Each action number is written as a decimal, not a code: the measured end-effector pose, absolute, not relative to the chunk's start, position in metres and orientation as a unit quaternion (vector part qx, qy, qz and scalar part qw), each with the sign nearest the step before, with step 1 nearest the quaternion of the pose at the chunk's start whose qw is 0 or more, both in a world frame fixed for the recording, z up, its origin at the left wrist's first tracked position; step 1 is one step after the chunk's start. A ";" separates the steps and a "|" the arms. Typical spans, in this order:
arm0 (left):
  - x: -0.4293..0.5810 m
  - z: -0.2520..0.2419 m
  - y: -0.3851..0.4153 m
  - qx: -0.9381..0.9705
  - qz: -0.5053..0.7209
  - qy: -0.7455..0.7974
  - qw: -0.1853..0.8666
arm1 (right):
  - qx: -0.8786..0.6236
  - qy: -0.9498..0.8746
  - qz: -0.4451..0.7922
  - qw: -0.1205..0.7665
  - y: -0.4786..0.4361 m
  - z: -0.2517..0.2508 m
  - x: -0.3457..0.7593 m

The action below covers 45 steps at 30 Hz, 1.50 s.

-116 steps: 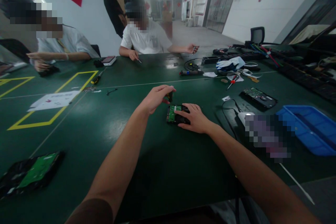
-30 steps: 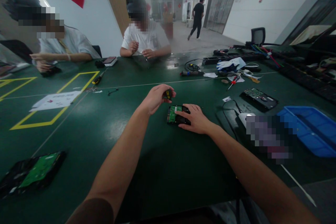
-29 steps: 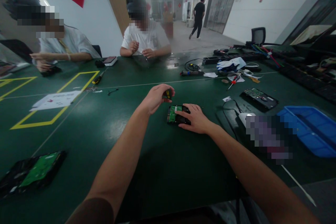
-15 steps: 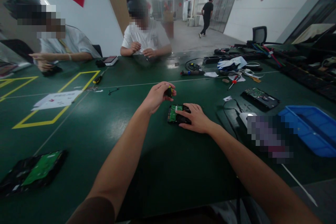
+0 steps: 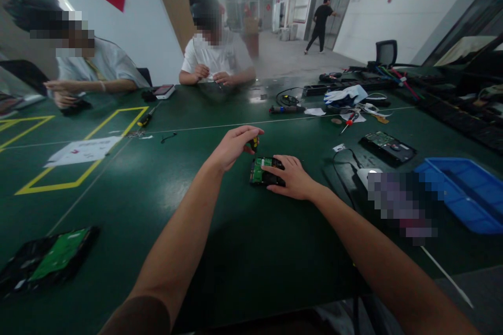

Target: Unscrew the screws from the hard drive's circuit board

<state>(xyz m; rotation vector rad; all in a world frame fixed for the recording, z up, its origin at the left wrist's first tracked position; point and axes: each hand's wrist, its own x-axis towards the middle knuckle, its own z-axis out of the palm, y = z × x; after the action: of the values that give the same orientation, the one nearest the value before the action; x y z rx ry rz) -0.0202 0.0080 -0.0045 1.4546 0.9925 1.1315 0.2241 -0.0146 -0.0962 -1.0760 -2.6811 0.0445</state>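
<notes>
Left hand [image 5: 236,147]: was curled nearly closed around a black-and-yellow handle [image 5: 254,143], held roughly upright over the far left part of the drive; could not tell any contact beneath.
Right hand [image 5: 291,178]: lay open, with fingers spread across the right part of the drive, index finger stretched onto the circuit board and thumb along the near edge.
Hard drive [image 5: 258,170]: lay board side up on the green table [image 5: 129,204], between both hands, partly covered by the right.
Second drive [image 5: 63,254]: lay near the table's left front, green board upward.
Third drive [image 5: 387,147]: lay right of the hands, just beyond the blue tray [image 5: 471,199].
Red-handled screwdriver [image 5: 349,122]: rested beyond the right hand, near bundled gloves [image 5: 346,96].
White paper [image 5: 83,151]: lay across yellow tape [image 5: 51,187], well left.
Person in white [image 5: 220,60]: sat opposite, both hands close together.
Person at left [image 5: 106,65]: sat holding something dark.
Person in black [image 5: 322,20]: stood far back, arm extended toward glass doors [image 5: 334,2].
</notes>
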 end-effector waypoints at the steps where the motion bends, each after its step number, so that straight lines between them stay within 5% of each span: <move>1: -0.020 -0.004 0.008 0.598 0.467 0.407 0.508 | -0.370 -0.920 0.016 0.126 -0.015 -0.096 0.224; 10: -0.016 -0.004 0.007 0.541 0.491 0.372 0.573 | -0.369 -0.920 0.015 0.133 -0.014 -0.098 0.224; 18: -0.020 -0.002 0.008 0.590 0.489 0.412 0.494 | -0.367 -0.920 0.018 0.134 -0.014 -0.098 0.225; 29: -0.018 -0.002 0.008 0.573 0.485 0.335 0.569 | -0.371 -0.919 0.011 0.133 -0.014 -0.099 0.224; 45: -0.022 -0.001 0.006 0.612 0.469 0.394 0.500 | -0.369 -0.920 0.021 0.131 -0.015 -0.097 0.225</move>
<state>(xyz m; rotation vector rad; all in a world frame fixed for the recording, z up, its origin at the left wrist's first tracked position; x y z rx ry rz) -0.0220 0.0057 -0.0014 1.4812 0.9527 1.1337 0.2246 -0.0152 -0.0968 -1.0718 -2.6718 0.0605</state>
